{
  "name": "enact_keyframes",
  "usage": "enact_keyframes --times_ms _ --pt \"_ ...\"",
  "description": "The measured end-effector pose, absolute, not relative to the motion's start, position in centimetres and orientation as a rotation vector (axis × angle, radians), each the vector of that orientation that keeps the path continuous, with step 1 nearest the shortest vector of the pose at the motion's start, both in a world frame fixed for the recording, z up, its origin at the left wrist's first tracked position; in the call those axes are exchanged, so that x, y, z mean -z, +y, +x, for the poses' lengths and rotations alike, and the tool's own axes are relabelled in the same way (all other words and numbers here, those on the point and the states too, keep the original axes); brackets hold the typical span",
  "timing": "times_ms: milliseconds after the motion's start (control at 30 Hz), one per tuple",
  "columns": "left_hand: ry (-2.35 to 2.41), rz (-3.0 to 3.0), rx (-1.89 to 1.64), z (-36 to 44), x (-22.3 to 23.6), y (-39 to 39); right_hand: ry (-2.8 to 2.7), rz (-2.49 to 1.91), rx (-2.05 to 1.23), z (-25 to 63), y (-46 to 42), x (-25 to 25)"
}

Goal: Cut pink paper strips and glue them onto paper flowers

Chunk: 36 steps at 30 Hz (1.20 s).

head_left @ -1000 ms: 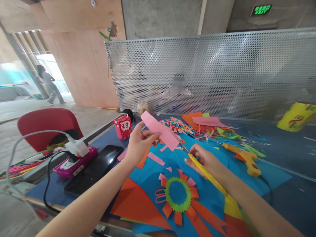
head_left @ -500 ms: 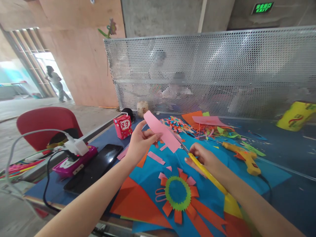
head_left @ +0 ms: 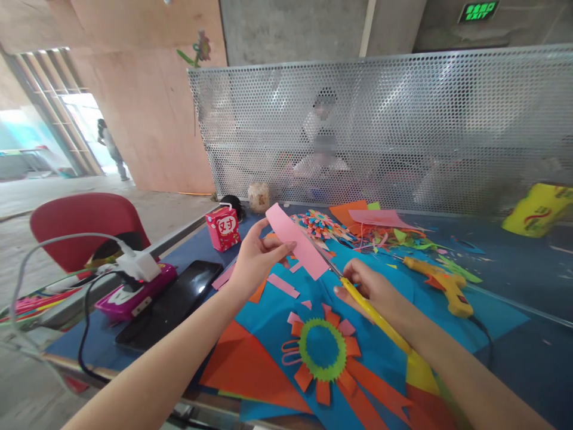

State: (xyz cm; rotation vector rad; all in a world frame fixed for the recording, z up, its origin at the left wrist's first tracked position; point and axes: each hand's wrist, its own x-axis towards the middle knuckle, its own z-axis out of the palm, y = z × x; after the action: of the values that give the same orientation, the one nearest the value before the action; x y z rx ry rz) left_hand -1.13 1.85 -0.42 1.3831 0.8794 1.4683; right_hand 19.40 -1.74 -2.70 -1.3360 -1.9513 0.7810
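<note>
Between the thumb and fingers of my left hand [head_left: 258, 254] is a strip of pink paper [head_left: 298, 242], held up at a slant. My right hand [head_left: 364, 286] grips yellow-handled scissors [head_left: 373, 312], whose blades meet the right edge of the pink strip. Below the hands lies a paper flower ring [head_left: 322, 349] with a green toothed rim, orange and pink tabs and long orange tails. Small pink pieces [head_left: 283, 285] lie on the blue sheet [head_left: 264, 322] nearby.
Left are a phone [head_left: 174, 304], a purple power strip [head_left: 138, 292] and a red drink carton [head_left: 222, 228]. A yellow glue gun [head_left: 441, 283] lies right. Behind are a multicoloured paper flower [head_left: 320, 226], paper scraps [head_left: 394, 239] and a perforated metal screen [head_left: 380, 131]; people sit beyond it.
The pink strip and my left hand have shifted very slightly right and down. My right hand and the scissors stay nearly in place. A person in the far doorway has walked right.
</note>
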Motion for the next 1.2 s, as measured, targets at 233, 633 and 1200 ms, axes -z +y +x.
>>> enact_keyframes --times_ms 233,633,1200 --pt "0.880 1.368 -1.470 -1.09 0.51 1.86 -1.942 -1.335 -0.774 19.38 -1.52 2.90" --pt "0.887 1.349 -1.398 -0.58 0.29 1.39 -1.921 -1.342 -0.792 19.16 -1.71 2.62" --pt "0.841 1.376 -1.343 -0.64 0.75 1.51 -1.906 -1.366 -0.772 18.97 -1.68 2.52"
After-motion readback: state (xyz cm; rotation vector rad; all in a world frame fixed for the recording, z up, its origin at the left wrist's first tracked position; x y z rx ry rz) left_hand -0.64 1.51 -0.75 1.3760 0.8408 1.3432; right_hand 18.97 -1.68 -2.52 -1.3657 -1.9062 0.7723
